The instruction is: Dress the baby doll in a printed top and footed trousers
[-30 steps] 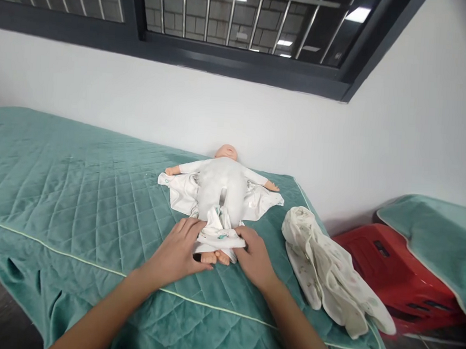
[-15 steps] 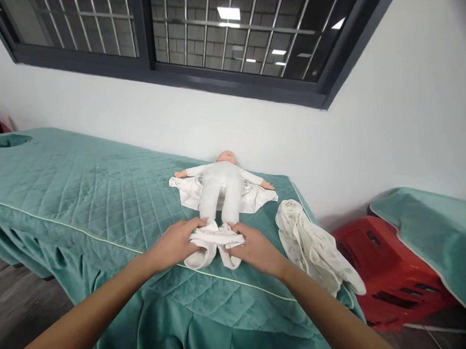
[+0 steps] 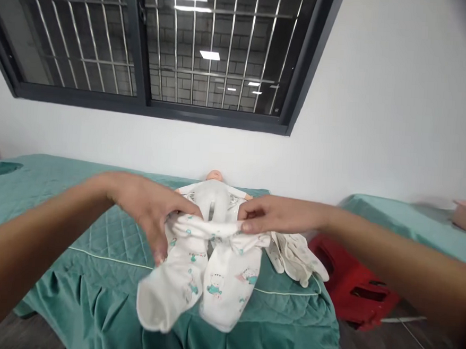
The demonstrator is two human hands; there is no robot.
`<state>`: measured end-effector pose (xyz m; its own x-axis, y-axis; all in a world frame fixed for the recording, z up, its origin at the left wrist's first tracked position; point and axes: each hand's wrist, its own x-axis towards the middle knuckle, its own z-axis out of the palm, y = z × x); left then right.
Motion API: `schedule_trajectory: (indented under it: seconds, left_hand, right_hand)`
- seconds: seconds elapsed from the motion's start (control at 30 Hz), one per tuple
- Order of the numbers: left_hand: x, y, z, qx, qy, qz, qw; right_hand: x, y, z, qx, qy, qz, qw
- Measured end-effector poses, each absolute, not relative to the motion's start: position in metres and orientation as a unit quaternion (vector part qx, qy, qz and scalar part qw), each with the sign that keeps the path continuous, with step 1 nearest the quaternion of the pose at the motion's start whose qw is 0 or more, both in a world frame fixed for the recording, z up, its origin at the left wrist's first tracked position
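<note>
White baby pants [image 3: 229, 283] printed with cartoon bears are stretched between my hands, their legs hanging toward me over the bed's front edge. My left hand [image 3: 151, 206] grips the waistband at its left side, thumb at the top and fingers curled down the side. At the right of the waistband, my right hand [image 3: 270, 214] pinches the fabric with fingers and thumb closed. Behind the pants a baby doll [image 3: 211, 195] with a white cloth body lies on its back, head toward the wall. The doll's lower legs are hidden by the pants and my hands.
The doll lies on a bed with a quilted green cover [image 3: 120, 241]. A crumpled white printed cloth [image 3: 297, 256] rests at the bed's right end. Beyond it are a red plastic stool [image 3: 364, 295] and another green-covered bed [image 3: 389, 217]. A barred window [image 3: 205, 114] is in the wall behind.
The pants, bunched near the doll's feet before, are now raised closer to me with their legs hanging loose. Both hands have come up and nearer, and the view has tilted upward.
</note>
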<state>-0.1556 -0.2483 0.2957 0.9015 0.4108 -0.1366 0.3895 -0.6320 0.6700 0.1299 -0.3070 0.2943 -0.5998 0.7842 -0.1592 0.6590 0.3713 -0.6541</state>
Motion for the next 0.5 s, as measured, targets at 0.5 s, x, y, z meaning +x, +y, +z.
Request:
schedule_trajectory:
  seconds: [0.5]
  left_hand:
    - [-0.16,-0.284,0.352,0.927,0.301,0.186,0.123]
  right_hand:
    - [0.127,-0.355,0.371,-0.446,-0.877,0.099,0.151]
